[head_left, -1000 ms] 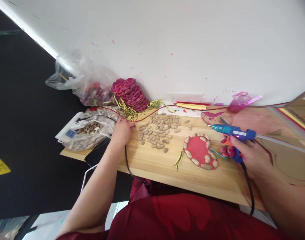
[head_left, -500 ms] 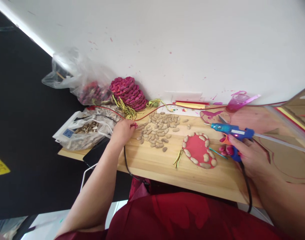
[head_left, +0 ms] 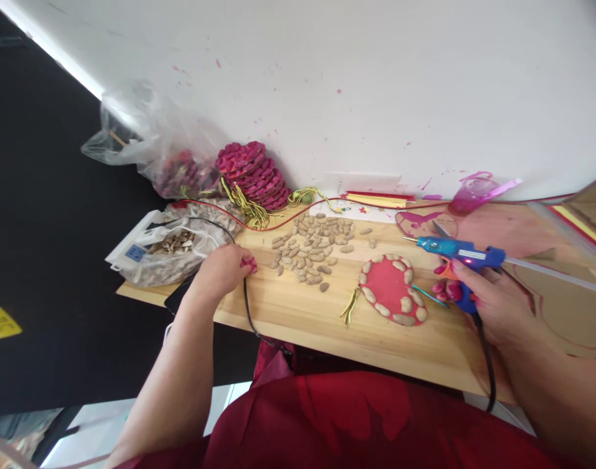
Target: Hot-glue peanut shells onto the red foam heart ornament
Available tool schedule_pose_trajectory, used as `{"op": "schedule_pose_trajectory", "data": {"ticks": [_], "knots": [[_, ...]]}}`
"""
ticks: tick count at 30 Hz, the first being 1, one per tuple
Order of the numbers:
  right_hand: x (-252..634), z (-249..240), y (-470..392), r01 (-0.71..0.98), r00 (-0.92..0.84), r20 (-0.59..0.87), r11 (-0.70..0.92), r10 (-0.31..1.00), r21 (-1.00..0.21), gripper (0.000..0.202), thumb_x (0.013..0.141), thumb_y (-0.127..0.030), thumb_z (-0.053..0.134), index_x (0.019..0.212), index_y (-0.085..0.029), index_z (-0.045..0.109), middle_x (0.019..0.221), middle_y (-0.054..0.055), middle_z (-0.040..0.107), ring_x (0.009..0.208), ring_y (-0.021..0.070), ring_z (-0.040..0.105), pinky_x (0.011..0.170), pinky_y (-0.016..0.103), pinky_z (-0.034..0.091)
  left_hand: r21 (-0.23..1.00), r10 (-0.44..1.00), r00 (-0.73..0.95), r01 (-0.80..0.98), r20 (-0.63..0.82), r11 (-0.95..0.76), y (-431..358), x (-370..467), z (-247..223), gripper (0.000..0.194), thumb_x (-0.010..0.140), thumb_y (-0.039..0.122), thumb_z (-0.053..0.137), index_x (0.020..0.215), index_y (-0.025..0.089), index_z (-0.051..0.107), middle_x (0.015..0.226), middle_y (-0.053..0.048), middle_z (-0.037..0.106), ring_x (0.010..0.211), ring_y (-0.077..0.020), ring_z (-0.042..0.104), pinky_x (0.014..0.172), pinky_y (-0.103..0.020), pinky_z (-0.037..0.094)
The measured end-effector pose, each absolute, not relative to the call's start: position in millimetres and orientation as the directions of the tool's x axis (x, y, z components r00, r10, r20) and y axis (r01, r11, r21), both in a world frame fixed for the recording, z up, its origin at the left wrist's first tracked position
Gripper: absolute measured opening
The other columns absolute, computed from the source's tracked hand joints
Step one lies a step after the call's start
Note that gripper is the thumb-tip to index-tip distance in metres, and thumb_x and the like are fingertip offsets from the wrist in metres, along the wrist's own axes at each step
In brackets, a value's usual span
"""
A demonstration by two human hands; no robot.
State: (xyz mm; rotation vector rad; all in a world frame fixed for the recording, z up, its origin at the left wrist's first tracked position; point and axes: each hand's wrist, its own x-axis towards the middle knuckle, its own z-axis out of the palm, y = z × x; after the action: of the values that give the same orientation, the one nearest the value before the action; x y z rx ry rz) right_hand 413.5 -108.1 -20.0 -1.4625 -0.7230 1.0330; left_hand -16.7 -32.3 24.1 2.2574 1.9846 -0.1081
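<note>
My right hand [head_left: 493, 296] is wrapped round the handle of a blue glue gun [head_left: 458, 252], a finger at its orange trigger, with the nozzle pointing left. Below the nozzle lies a red heart-shaped card [head_left: 385, 286] edged with peanuts, a yellow-green tassel [head_left: 350, 306] at its left and a thin teal cord at its right. My left hand [head_left: 224, 270] is low over the left of the table, fingers curled beside a black cable [head_left: 246, 299]; what they hold, if anything, is hidden. To its right spreads a pile of loose peanuts [head_left: 310, 251].
A plastic bag of shells [head_left: 180, 260] with a white power strip [head_left: 131, 253] stands at the left. Stacked magenta peanut pieces [head_left: 253, 176] lean at the wall. A pink cup [head_left: 468, 195], scissors [head_left: 441, 229] and cardboard [head_left: 561, 306] are at the right. A red cord runs behind.
My left hand has moved left and slightly down, away from the peanut pile. My right hand keeps the glue gun in nearly the same place beside the heart card.
</note>
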Motion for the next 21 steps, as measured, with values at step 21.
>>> {"op": "schedule_pose_trajectory", "data": {"ticks": [21], "knots": [[418,-24,-109,-0.096,0.401,-0.177,-0.151,0.899,-0.984,0.047,0.061,-0.058,0.092,0.068,-0.019,0.066,0.050,-0.001,0.059,0.052,0.0157,0.065,0.052,0.023,0.053,0.120,0.988,0.120,0.984,0.100,-0.132,7,21,18,0.034,0.095,0.029,0.047,0.107,0.022,0.079,0.114,-0.009,0.079,0.105,-0.0244,0.071,0.087,-0.030,0.049]]}}
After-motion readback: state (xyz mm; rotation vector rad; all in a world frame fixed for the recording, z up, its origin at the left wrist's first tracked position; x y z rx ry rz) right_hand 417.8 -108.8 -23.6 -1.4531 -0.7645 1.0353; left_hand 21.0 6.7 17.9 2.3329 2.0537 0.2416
